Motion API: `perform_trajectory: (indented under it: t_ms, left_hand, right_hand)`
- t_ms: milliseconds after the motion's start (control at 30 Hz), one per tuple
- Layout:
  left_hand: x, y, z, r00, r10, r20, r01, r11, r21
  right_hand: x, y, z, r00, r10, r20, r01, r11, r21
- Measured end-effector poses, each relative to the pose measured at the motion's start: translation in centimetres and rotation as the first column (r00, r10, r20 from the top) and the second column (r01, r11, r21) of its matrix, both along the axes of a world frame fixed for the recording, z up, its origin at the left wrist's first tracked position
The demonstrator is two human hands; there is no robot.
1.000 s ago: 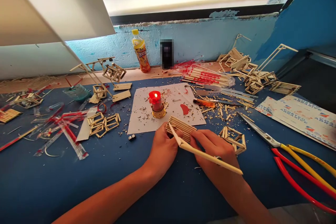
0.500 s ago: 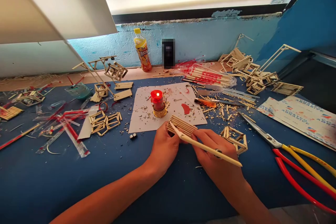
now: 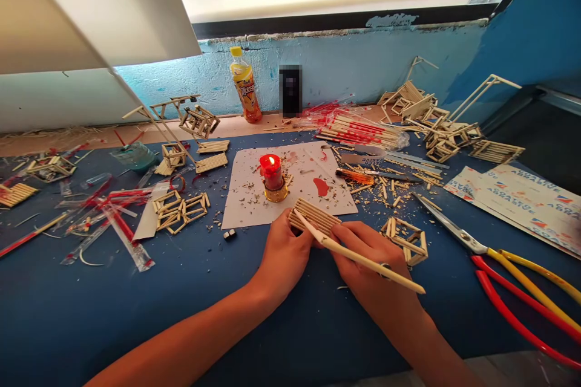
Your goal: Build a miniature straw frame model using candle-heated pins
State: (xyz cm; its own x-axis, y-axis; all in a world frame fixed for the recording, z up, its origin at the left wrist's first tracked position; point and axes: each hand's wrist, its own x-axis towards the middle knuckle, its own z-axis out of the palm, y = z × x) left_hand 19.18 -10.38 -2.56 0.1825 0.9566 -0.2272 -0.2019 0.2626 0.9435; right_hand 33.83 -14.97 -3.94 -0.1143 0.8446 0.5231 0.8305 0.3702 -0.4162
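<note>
My left hand (image 3: 287, 254) is closed around the left end of a small flat panel of thin wooden sticks (image 3: 315, 214) laid side by side. Between the fingers of my right hand (image 3: 372, 260) is a long pale wooden stick (image 3: 374, 264) with a tapered tip. That tip lies over the panel's left part, close to my left thumb; whether it touches is hard to tell. The right fingertips also meet the panel's right end. Just beyond the panel, a lit red candle (image 3: 272, 174) stands in a gold-coloured holder on a pale sheet (image 3: 245, 216).
Large red-and-yellow-handled shears (image 3: 476, 246) lie at right, beside a small stick frame (image 3: 408, 242). Stick offcuts and an orange cutter (image 3: 356, 176) lie right of the sheet. Plastic wrappers (image 3: 127, 230) and stick models (image 3: 181, 211) are at left. A bottle (image 3: 246, 87) stands behind.
The long stick has shifted slightly, its rear end now a little lower and farther right. Both hands keep their places on the panel. The candle flame flickers.
</note>
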Motion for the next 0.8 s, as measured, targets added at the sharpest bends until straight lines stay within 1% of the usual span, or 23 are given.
perform_trajectory:
  t_ms: [133, 267, 367, 500, 667, 800]
  left_hand:
    - [0.02, -0.04, 0.05, 1.000, -0.009, -0.002, 0.009, 1.000, 0.003]
    - [0.05, -0.04, 0.03, 1.000, -0.010, -0.012, 0.010, 1.000, 0.004]
    - [0.04, -0.01, -0.01, 1.000, -0.009, -0.022, 0.010, 1.000, 0.008]
    - [-0.01, -0.05, -0.05, 0.999, -0.009, -0.048, 0.010, 1.000, 0.022]
    - [-0.12, -0.18, -0.09, 0.997, -0.009, -0.077, 0.012, 0.999, 0.040]
    - [-0.15, -0.23, -0.12, 0.997, -0.012, -0.073, 0.016, 0.999, 0.049]
  right_hand:
    - [-0.21, 0.05, 0.18, 0.999, -0.036, 0.004, 0.036, 0.999, -0.005]
    - [-0.21, 0.08, 0.19, 0.999, -0.032, 0.011, 0.031, 0.999, 0.013]
    - [-0.10, 0.06, 0.06, 0.999, -0.028, 0.023, 0.028, 1.000, 0.003]
    - [0.08, 0.10, -0.15, 1.000, 0.002, 0.023, -0.003, 0.999, 0.045]
    - [-0.01, 0.14, -0.25, 0.996, 0.025, 0.084, -0.033, 0.995, 0.095]
    - [-0.34, 0.13, -0.15, 0.996, 0.001, 0.088, -0.011, 0.993, 0.115]
